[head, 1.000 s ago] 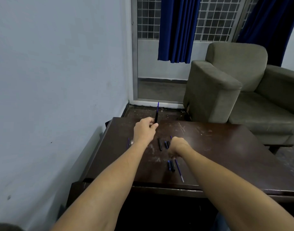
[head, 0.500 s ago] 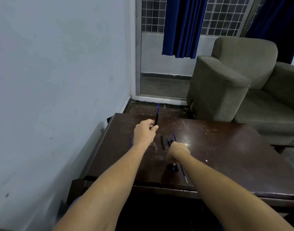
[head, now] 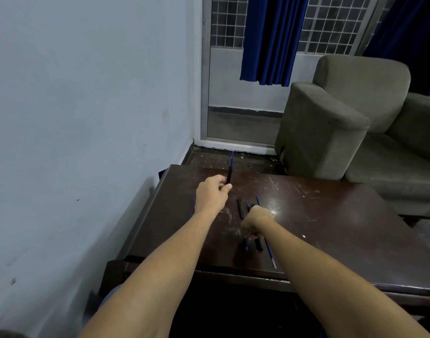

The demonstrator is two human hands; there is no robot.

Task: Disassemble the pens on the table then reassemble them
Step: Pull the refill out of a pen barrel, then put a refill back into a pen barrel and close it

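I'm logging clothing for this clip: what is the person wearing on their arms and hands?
Nothing visible: left forearm and right forearm are bare to the frame's edge, without sleeves, watch or bands. Left hand and right hand are ungloved; rings cannot be told.

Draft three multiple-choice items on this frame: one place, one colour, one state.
1. Where does the long blue refill lie? A. in a cup B. on the table, near its front edge C. in a box
2. What colour is the curtain? A. red B. white C. blue
3. What is the left hand doing? A. gripping a pen barrel upright B. lying flat C. hanging empty
Key: 1 B, it rests on the dark top by the near edge; 2 C, deep blue folds; 3 A, fingers curl round the black barrel.
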